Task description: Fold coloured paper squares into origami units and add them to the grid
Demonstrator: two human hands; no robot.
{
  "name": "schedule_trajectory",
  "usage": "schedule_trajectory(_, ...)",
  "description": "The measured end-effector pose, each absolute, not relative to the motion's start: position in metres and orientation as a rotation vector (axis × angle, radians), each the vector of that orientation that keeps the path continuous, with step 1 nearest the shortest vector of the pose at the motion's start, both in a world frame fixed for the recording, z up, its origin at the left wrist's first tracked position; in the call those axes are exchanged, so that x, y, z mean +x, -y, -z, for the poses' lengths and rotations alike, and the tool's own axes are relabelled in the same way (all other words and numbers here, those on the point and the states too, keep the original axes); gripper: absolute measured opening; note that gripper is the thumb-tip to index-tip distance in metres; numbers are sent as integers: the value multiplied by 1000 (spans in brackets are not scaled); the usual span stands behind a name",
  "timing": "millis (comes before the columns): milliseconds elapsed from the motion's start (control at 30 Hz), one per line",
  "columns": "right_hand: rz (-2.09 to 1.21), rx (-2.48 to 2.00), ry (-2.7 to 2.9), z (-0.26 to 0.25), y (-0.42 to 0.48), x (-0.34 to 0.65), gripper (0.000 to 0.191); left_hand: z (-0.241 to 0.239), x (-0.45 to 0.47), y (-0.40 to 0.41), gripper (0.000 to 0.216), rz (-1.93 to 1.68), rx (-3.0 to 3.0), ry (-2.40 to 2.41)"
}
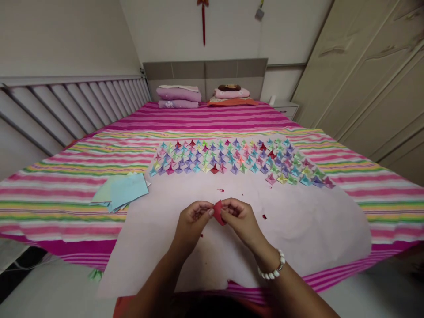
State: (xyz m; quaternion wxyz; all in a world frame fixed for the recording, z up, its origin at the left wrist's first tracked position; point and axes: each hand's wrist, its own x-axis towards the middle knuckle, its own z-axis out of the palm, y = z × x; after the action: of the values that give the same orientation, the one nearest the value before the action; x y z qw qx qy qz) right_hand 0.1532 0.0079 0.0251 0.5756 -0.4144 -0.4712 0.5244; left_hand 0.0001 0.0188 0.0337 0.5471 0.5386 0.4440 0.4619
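Observation:
My left hand [194, 218] and my right hand [239, 217] meet over a large pale sheet [298, 229] spread on the bed. Both pinch a small red folded paper piece [219, 212] between their fingertips. A white bead bracelet [273, 269] sits on my right wrist. Beyond the hands, several rows of small folded paper shapes [232, 161] in many colours lie on the sheet. A few tiny red scraps [264, 216] lie near my hands.
A stack of light blue and green paper squares [122, 192] lies to the left on the striped bedspread [66, 194]. Folded bedding and pillows [180, 96] sit by the headboard. A wardrobe [371, 79] stands at the right, slatted panels at the left.

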Motion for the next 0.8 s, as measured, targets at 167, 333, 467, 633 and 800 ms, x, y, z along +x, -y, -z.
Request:
schedule_trajectory(167,-832,-1117,1246,-24,-3,152,7,-39,12,-9,28,-1107,1429,-1122)
schedule_trajectory(333,-541,-1067,1444,-27,2,153,20,-41,21,-4,26,-1222,1661,-1181)
schedule_trajectory(467,-583,-1015,1411,-26,1,151,19,-36,21,-4,25,-1241,1777,-1195)
schedule_trajectory(633,-739,-963,1295,-26,-3,150,18,-33,18,-8,26,-1161,1780,-1193)
schedule_trajectory(800,-891,-989,1164,-28,-9,155,14,-35,10,-14,15,-1179,1942,-1127)
